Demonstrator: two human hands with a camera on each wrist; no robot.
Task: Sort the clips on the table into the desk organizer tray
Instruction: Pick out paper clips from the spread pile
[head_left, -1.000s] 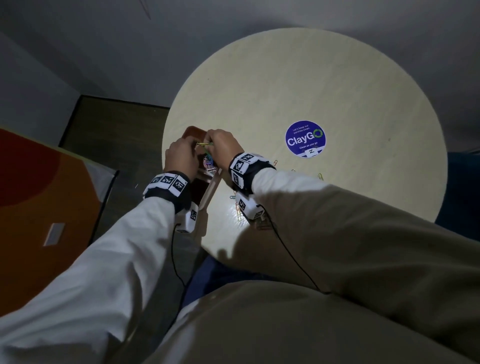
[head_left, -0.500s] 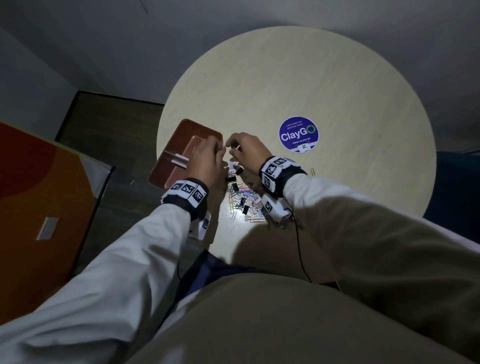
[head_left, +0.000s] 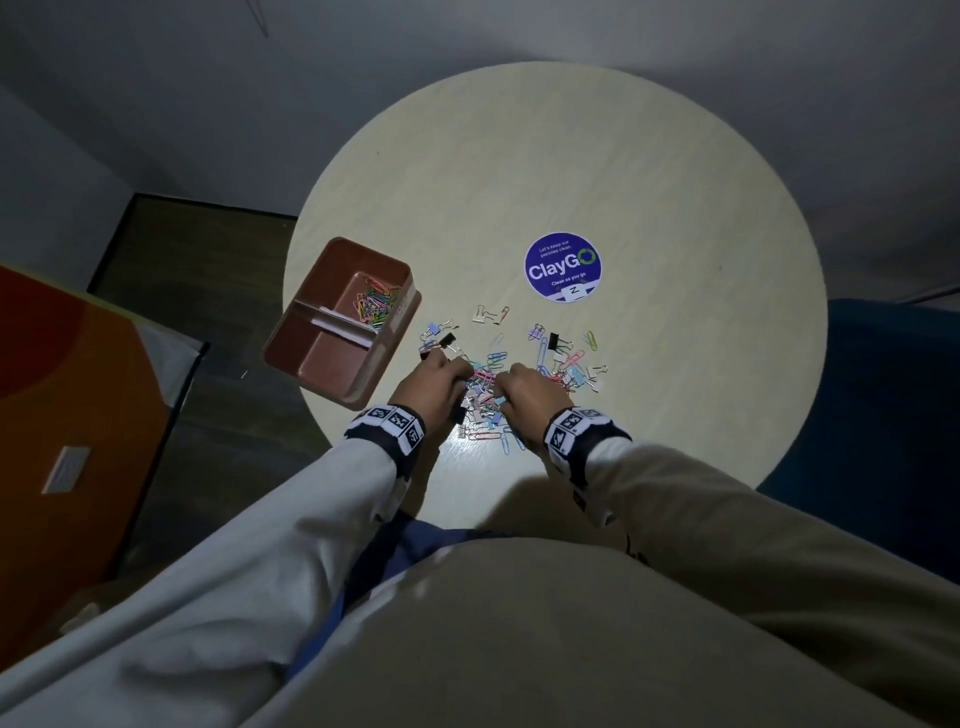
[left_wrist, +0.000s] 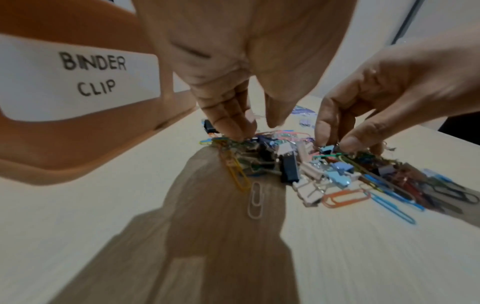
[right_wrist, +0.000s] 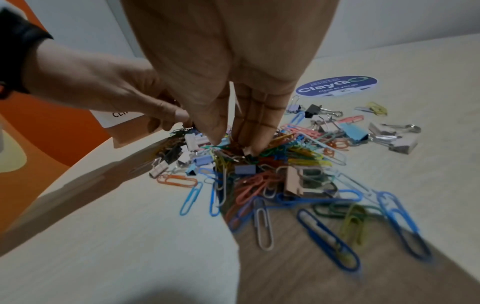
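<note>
Both hands have dropped from the brown plastic organizer tray (head_left: 363, 384) onto the heap of coloured wire and binder clips (head_left: 488, 400) on the round pale bench (head_left: 649, 171). The left hand (head_left: 434, 384) and right hand (head_left: 530, 397) each pinch into the tangle with fingertips together. The clips look light, stiff and prone to snagging, so lift single loops.

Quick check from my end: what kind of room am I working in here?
Likely an office pantry or break area. The round table carries a ClayGo sticker reading "keep our pantries clean", and office supplies are out: a pile of clips and a tray labelled "BINDER CLIP".
</note>
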